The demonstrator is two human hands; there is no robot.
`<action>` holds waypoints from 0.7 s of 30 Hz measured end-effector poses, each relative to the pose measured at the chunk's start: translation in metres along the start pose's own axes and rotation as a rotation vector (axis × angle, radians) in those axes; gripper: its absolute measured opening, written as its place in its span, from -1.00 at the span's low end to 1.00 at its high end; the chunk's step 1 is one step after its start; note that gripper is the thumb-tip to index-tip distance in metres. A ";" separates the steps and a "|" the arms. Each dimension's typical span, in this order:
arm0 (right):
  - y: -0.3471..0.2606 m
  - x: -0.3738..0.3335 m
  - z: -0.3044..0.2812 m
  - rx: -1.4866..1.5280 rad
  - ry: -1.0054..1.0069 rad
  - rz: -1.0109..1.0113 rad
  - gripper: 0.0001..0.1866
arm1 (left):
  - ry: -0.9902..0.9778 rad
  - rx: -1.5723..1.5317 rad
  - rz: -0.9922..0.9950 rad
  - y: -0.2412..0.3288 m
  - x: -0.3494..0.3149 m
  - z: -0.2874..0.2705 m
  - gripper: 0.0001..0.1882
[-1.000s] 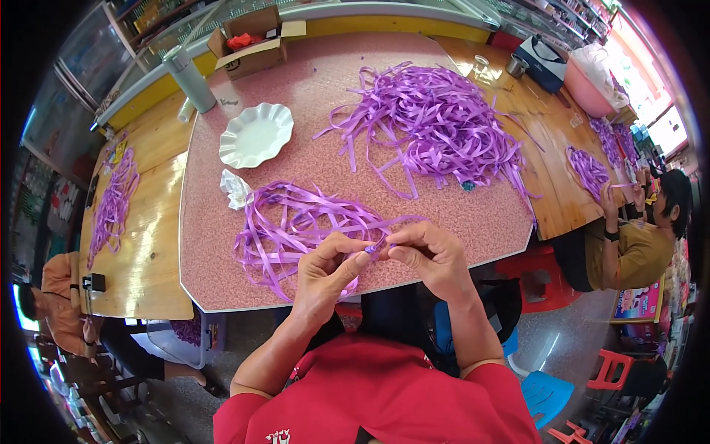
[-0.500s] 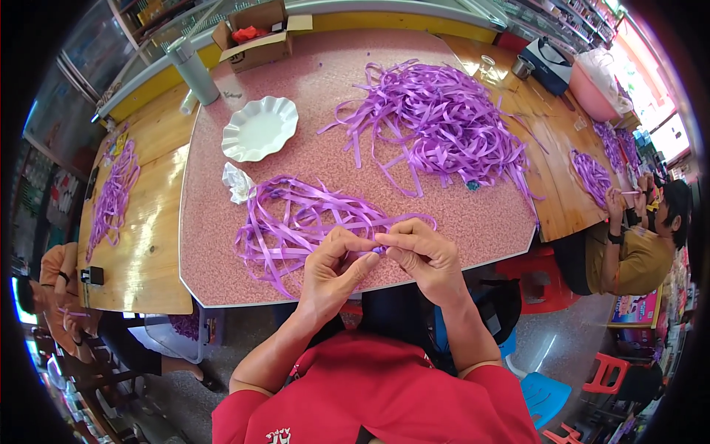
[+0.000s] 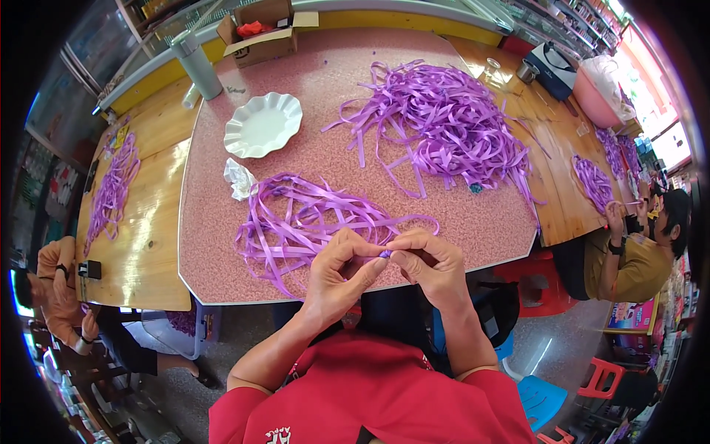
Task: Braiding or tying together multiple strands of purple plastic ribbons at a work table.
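Note:
My left hand [image 3: 342, 268] and my right hand [image 3: 430, 265] meet above the near edge of the pink speckled table [image 3: 214, 222]. Both pinch a purple ribbon [image 3: 385, 254], which looks knotted or bunched where thumbs and fingertips come together. A strand of it seems to run from my fingers toward the loose pile of purple ribbons [image 3: 296, 214] just beyond my left hand. Farther off to the right lies a much larger heap of purple ribbons [image 3: 451, 126]. My fingers hide most of the small bunched part.
A white scalloped plate [image 3: 262, 126] and crumpled white tissue [image 3: 239, 179] lie at left. Behind them stand a pale green bottle [image 3: 197, 66] and an opened cardboard box [image 3: 262, 46]. Wooden tables flank mine, with a person [image 3: 640, 244] at right and another [image 3: 63, 288] at left.
Both hands have shifted slightly down, and the fingertips have closed in on the bunched ribbon. The person at left has lowered their hands.

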State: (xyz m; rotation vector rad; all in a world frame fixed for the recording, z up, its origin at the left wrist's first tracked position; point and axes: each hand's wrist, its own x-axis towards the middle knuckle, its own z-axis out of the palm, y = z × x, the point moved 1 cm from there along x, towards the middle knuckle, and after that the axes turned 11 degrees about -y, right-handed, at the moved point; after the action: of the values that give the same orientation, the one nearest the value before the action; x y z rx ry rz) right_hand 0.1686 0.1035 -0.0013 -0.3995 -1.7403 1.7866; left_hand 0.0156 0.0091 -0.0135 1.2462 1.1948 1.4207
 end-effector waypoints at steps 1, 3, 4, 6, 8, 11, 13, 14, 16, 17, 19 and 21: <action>-0.001 -0.001 0.000 0.009 0.003 0.017 -0.88 | -0.003 -0.033 -0.001 0.000 0.000 0.001 -0.88; 0.000 -0.001 -0.002 -0.012 -0.007 0.007 -0.88 | -0.010 -0.014 0.015 -0.002 0.000 0.000 -0.88; 0.001 -0.001 -0.002 -0.032 -0.020 -0.004 -0.88 | -0.015 0.009 0.032 -0.002 0.000 -0.001 -0.88; 0.001 -0.002 -0.004 0.019 -0.020 0.045 -0.89 | -0.007 0.044 0.034 -0.002 0.001 -0.001 -0.88; 0.000 -0.003 -0.006 0.068 -0.020 0.095 -0.89 | 0.001 0.076 0.037 0.000 0.002 -0.001 -0.88; -0.003 -0.003 -0.007 0.144 -0.019 0.211 -0.89 | 0.005 0.228 0.101 0.011 0.003 -0.001 -0.86; -0.004 -0.003 -0.007 0.101 -0.025 0.181 -0.89 | 0.000 0.350 0.130 0.016 0.004 -0.001 -0.85; -0.005 -0.003 -0.006 0.101 -0.026 0.182 -0.89 | 0.001 0.350 0.129 0.017 0.005 0.000 -0.85; -0.008 -0.002 -0.004 -0.186 -0.020 0.017 -0.89 | 0.025 0.442 0.203 0.019 0.006 0.002 -0.84; -0.008 -0.002 -0.004 -0.186 -0.021 0.017 -0.89 | 0.026 0.442 0.203 0.019 0.006 0.002 -0.84; -0.008 -0.001 -0.005 -0.450 -0.033 -0.194 -0.89 | 0.029 0.499 0.230 0.019 0.006 0.003 -0.83; -0.006 0.000 -0.006 -0.434 -0.033 -0.209 -0.88 | 0.040 0.465 0.225 0.017 0.007 0.004 -0.84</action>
State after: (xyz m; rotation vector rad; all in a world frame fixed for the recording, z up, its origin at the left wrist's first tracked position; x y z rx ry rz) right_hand 0.1733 0.1077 0.0044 -0.3483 -2.1093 1.2734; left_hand 0.0185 0.0137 0.0043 1.7214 1.5053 1.3735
